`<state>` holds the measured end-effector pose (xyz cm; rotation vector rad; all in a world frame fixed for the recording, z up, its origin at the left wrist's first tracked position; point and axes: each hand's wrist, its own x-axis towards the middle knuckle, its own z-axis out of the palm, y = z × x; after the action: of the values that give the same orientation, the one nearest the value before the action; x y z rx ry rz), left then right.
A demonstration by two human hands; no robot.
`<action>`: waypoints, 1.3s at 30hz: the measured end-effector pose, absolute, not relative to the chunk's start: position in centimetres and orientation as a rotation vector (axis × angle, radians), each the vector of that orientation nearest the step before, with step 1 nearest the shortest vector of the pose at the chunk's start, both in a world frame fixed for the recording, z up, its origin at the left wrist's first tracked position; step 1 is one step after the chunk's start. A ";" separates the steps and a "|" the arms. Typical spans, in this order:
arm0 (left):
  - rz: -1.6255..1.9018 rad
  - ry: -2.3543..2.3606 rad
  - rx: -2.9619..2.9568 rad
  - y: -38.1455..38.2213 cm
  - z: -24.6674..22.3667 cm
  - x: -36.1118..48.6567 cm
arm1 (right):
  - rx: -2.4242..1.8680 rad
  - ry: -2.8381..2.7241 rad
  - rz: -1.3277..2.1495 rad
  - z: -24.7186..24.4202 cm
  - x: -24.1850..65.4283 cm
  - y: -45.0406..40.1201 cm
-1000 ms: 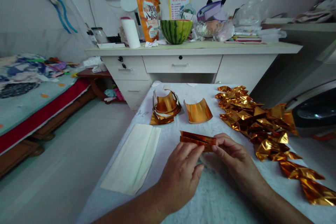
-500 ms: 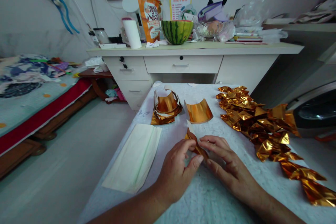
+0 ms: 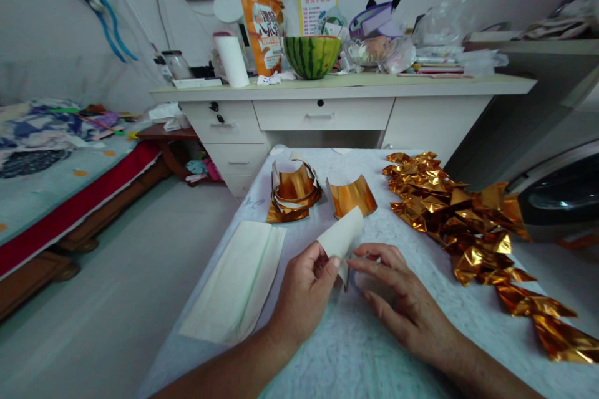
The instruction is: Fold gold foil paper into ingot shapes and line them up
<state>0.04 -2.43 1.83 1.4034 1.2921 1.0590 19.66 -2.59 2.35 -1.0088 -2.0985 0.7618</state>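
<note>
A small curved sheet [image 3: 341, 235], its pale side showing, is pinched between the thumb and fingers of my left hand [image 3: 304, 293]. My right hand [image 3: 405, 299] is beside the sheet's right edge with its fingers apart; whether a fingertip touches the sheet is hard to tell. Behind the sheet stands a curved gold piece [image 3: 354, 196]. A stack of curled gold sheets [image 3: 292, 190] lies to its left. Folded, shiny gold pieces [image 3: 461, 218] form a long pile on the right.
A flat pale paper packet [image 3: 236, 280] lies on the cloth-covered table [image 3: 369, 361] at the left. Beyond stands a white desk [image 3: 327, 90] with a watermelon-patterned bowl [image 3: 312, 57] and an orange pouch [image 3: 262, 31]. A bed [image 3: 70, 181] is at the left.
The sheet between my hands has turned from a narrow gold fold to its pale side, opened wider and raised. My left hand has shifted slightly left.
</note>
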 end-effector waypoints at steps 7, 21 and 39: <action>1.127 1.146 1.302 -2.0 1.9 0.0 | -1.371 -1.692 0.650 1.5 20.9 -1.1; 1.070 1.136 1.248 -1.9 1.6 -0.2 | -1.236 -1.277 1.303 1.4 20.5 -1.0; 0.512 1.581 2.239 -2.4 2.2 -0.4 | -1.487 -2.033 0.690 0.8 20.3 -1.1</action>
<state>-0.37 -2.40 2.24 2.2388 1.5807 0.5124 20.32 -1.13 0.79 -1.4870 -2.0329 0.6898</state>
